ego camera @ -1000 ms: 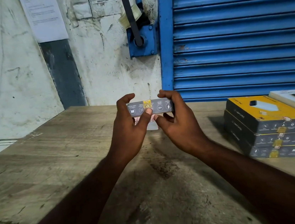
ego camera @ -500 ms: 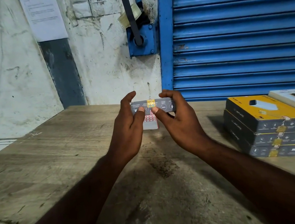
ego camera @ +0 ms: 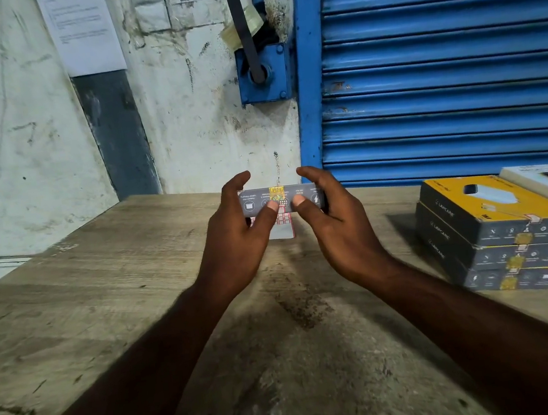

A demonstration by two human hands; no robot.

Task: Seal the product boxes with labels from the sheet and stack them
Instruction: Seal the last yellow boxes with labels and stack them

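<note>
Grey card, long and slim: the grey slim product box (ego camera: 257, 199) is held just above the worn wooden table (ego camera: 104, 297), with its narrow printed side turned towards the camera. Its long axis runs level from the left fingers to the right fingers. The left hand (ego camera: 235, 243) grips the left end, fingers curled over the top edge. The right hand (ego camera: 341, 230) grips the right end the same way. Between the 2 thumbs sits the small yellow foil label (ego camera: 277, 193), which seems to wrap over the top edge. The left thumb (ego camera: 270, 210) presses just left of it and the right thumb (ego camera: 299, 200) just right.

Below the thumbs, partly hidden by the box, the white label sheet with red squares (ego camera: 284, 229) lies flat on the table. Sealing looks all but finished, so stacking should follow. The stack of 3 yellow-and-black boxes (ego camera: 500, 238) lies well off to the right of the right fingers, so that hand is the nearer carrier. The box would need to be laid flat, label side facing the camera like the others.
</note>
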